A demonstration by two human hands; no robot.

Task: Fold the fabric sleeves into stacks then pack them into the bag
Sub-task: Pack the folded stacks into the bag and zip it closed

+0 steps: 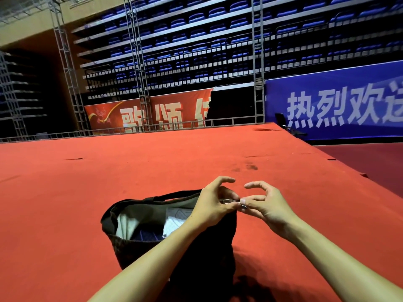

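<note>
A black bag [135,247] stands open on the red carpet in front of me. Folded fabric sleeves [174,221], white and dark blue, lie inside it. My left hand [213,203] pinches the bag's right end at the rim. My right hand [263,205] meets it there, thumb and forefinger pinched on a small metal zipper pull [234,201] between the two hands. The bag's strap [174,195] runs along the far rim. The bag's right side is hidden under my left forearm.
The red carpeted stage [152,166] stretches ahead, with its edge dropping to a darker floor [370,158] on the right. Metal trusses [65,62], a red banner [148,114], a blue banner [338,105] and tiers of blue seats stand far behind.
</note>
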